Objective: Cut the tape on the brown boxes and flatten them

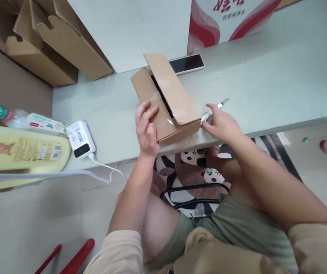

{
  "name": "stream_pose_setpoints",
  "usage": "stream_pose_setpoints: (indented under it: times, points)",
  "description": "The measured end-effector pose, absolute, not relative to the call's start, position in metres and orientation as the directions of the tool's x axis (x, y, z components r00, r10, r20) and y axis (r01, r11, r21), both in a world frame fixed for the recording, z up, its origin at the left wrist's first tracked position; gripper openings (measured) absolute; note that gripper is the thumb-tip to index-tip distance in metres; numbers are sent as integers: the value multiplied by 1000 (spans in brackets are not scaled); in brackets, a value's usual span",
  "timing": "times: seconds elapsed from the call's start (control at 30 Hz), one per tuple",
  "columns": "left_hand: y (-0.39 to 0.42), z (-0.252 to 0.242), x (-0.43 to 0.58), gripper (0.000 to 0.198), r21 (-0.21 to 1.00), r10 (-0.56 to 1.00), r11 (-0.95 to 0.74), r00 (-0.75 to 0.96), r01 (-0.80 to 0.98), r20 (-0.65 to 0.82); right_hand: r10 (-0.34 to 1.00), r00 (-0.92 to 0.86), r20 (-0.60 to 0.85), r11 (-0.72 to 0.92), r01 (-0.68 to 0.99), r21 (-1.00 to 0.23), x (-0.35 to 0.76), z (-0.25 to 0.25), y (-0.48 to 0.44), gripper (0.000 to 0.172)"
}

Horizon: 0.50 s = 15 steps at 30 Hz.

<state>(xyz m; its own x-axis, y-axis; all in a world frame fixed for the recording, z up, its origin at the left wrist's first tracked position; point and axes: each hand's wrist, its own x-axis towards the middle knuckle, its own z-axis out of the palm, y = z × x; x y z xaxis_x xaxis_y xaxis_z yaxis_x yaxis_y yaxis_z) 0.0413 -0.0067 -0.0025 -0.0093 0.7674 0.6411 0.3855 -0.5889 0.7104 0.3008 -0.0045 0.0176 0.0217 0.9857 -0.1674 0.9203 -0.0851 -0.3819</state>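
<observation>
A small brown cardboard box [163, 110] sits near the front edge of the table, its top flaps slightly raised and a dark gap between them. My left hand [148, 131] grips the box's near left side, fingers curled over the top. Beside the box's right end, my right hand [222, 121] has its index finger and thumb around a slim silver utility knife [223, 102]. The knife's blade points away to the right. What lies inside the box is hidden.
Behind the box lies a phone [189, 64], against a white carton [135, 30]. Open cardboard boxes [66, 45] stand at the back left. On the left are a white power bank [80, 139] with a cable, a yellow jug [23, 152] and a plastic bottle [15, 116].
</observation>
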Motion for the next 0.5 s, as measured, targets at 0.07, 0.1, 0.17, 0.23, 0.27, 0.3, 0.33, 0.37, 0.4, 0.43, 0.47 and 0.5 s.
stream_pose_setpoints:
  times: [0.07, 0.1, 0.17, 0.23, 0.27, 0.3, 0.33, 0.37, 0.4, 0.43, 0.47, 0.5]
  points:
    - [-9, -5, 34, 51, 728, 774, -576, -39, 371, 632, 991, 25, -135, -79, 905, -417, 297, 19, -5, 64]
    - [-9, -6, 30, 50, 739, 775, -572, -63, 356, 629, 992, 15, -127, -70, 898, -435, 295, 20, -6, 58]
    - [-6, -11, 24, 47, 760, 773, -568, -112, 315, 624, 993, -42, -112, -16, 882, -471, 290, 22, -7, 45]
    - [-2, -15, 18, 45, 787, 783, -557, -148, 265, 604, 989, -124, -79, 68, 861, -504, 286, 22, -8, 37]
    - [0, -16, 15, 45, 803, 794, -545, -162, 239, 587, 986, -156, -62, 101, 848, -520, 284, 23, -8, 36]
    - [3, -17, 12, 45, 822, 806, -529, -177, 212, 565, 984, -173, -54, 118, 836, -536, 283, 23, -9, 36]
    - [4, -17, 9, 45, 845, 823, -503, -197, 181, 533, 984, -172, -56, 113, 828, -549, 282, 24, -10, 35]
    - [6, -16, 7, 44, 872, 843, -468, -224, 147, 490, 986, -154, -64, 93, 827, -555, 282, 25, -10, 35]
    - [7, -16, 5, 43, 901, 864, -419, -254, 114, 435, 988, -131, -77, 67, 832, -551, 282, 26, -11, 34]
    - [7, -15, 4, 41, 929, 886, -359, -282, 88, 369, 990, -111, -91, 45, 842, -538, 282, 26, -11, 33]
    - [7, -13, 3, 39, 955, 906, -288, -304, 67, 294, 990, -97, -105, 28, 854, -520, 283, 27, -12, 32]
    - [7, -12, 3, 37, 976, 924, -211, -317, 52, 217, 989, -89, -115, 19, 862, -506, 284, 27, -12, 31]
